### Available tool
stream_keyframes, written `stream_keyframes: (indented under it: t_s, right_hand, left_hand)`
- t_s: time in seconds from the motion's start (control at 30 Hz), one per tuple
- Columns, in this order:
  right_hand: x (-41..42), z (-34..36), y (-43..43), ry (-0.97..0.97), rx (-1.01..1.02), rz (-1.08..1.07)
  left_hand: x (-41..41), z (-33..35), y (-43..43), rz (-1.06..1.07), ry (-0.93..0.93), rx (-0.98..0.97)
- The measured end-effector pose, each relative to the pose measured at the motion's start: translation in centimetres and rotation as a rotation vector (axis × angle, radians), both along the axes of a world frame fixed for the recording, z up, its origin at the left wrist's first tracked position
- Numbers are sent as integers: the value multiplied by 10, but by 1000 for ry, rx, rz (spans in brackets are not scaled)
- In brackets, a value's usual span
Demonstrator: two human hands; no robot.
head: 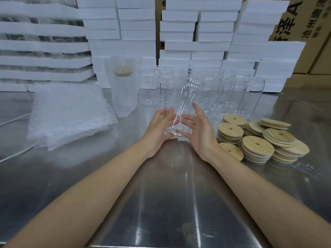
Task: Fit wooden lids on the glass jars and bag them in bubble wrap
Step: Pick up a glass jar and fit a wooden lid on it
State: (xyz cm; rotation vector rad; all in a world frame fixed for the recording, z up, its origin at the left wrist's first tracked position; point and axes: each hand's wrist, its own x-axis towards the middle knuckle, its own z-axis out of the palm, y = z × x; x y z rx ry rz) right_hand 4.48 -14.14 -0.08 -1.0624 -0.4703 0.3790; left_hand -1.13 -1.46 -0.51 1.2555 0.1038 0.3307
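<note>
- The left hand [157, 126] and right hand [198, 129] were curled round the base of a tilted glass jar [186, 97], held above the table [179, 194].
- A firm one-handed hold was judged needed, so that a wooden lid [258, 140] from the pile just right could be seated squarely.
- Bubble-wrap bags [68, 115] were stacked farther left.

Your left hand [157, 130] and right hand [201, 135] are bare, both forearms [107, 185] uncovered to the near edge.
</note>
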Motion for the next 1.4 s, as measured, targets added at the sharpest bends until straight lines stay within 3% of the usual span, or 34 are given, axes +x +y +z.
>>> stream_keyframes:
  t_s: [0.13, 0.27, 0.5, 1.0, 1.07, 1.23, 1.4]
  right_hand:
    - [3, 2, -2, -8, -35, -45]
    - [3, 3, -2, -144, -151, -88]
    - [-3, 9, -4, -109, -164, 66]
    - [3, 1, -9, -163, -42, -25]
    - [-1, 2, -10, -217, -82, -38]
    - [-5, 4, -12, -544, -275, -198]
    - [-6, 0, -4, -801, -255, -361]
  left_hand:
    - [1, 2, 2, -63, 43, -107]
    - [1, 5, 3, -84, 75, -209]
    - [-1, 7, 1, -177, 96, -161]
    - [-3, -1, -10, 48, -58, 209]
    - [-4, -1, -7, 74, -92, 291]
    - [-10, -5, -2, 117, -149, 780]
    - [-3, 10, -9, 298, -375, 845]
